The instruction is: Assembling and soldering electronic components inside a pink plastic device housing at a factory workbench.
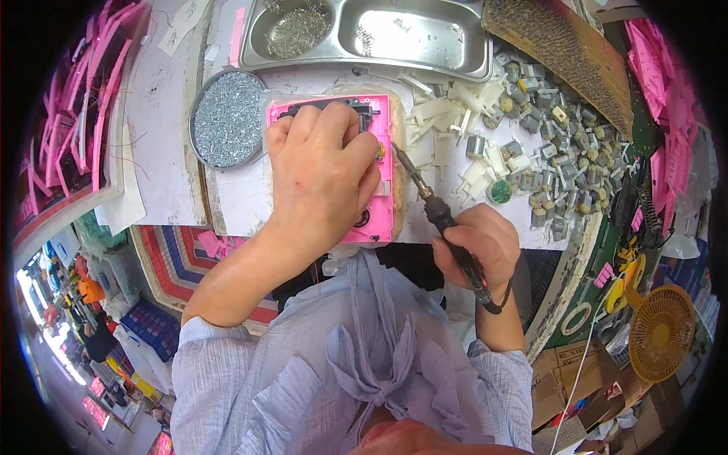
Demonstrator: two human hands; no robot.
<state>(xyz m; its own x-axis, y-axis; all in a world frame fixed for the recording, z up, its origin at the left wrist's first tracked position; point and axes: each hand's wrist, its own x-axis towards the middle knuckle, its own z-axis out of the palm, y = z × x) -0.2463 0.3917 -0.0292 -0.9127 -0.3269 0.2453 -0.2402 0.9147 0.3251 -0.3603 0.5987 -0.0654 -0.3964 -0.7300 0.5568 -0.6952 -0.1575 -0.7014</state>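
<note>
A pink plastic housing (pixel 384 201) lies on a padded work surface in front of me, with a dark part (pixel 364 112) along its far edge. My left hand (pixel 318 163) rests over the housing, its fingers bent and pressed down inside. The hand itself hides what those fingertips pinch. In my right hand (pixel 485 243) is a soldering iron (pixel 444 220) with a black handle and a metal shaft. Its thin tip points up and left, close to the housing's right edge. A small yellowish part (pixel 380 152) shows beside my left fingers.
To the left stands a round dish of small screws (pixel 227 121). A steel compartment tray (pixel 413 72) holds small metal pieces at the back. White plastic parts (pixel 474 114) and a heap of small motors (pixel 565 159) cover the right side. Pink panels (pixel 68 121) are stacked far left.
</note>
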